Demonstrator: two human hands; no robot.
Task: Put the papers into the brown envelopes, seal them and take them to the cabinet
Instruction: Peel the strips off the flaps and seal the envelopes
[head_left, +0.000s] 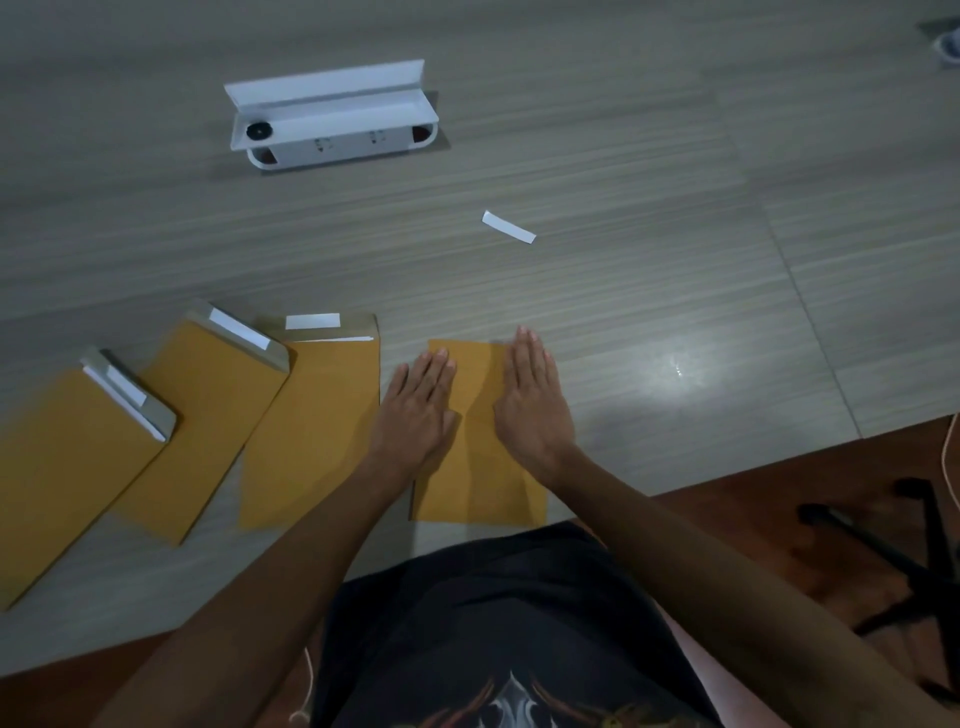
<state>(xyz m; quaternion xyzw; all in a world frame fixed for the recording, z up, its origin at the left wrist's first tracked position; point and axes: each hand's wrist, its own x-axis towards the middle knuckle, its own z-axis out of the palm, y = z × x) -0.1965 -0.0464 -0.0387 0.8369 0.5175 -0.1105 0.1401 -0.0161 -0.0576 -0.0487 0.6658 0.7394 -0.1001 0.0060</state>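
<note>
Under our hands, at the near edge of the table (597, 156), lies the sealed envelope (480, 467), flap folded down, long side running away from us, its near end just short of the table edge. Our left hand (415, 410) lies flat and open on its left side, fingers together, palm down, partly over the neighbouring envelope's right edge. Our right hand (532, 400) is open too, fingers straight and pressed together, tilted on its edge along the envelope's right side; fingertips reach just past the far end. Neither hand grips anything. Just left, touching or nearly so, sits the second envelope (306, 431), upright in line with the first, flap open, a white adhesive strip (312, 321) on the flap and a thin white paper edge showing at the mouth. Further left, the third envelope (208, 426) lies tilted, top leaning right, flap open with its own white strip, its corner overlapping the second. Leftmost, the fourth envelope (67, 467) is tilted the same way, flap open, white paper edge visible at the mouth, its far right corner lying over the third. Beyond the hands, well apart, a loose white peel strip (508, 227) lies on bare wood-grain tabletop. Farther back left stands a white box (332, 122), lid raised, sockets on its front face. Near us: dark shirt (493, 623), reddish floor, a chair base (904, 545) at right.
</note>
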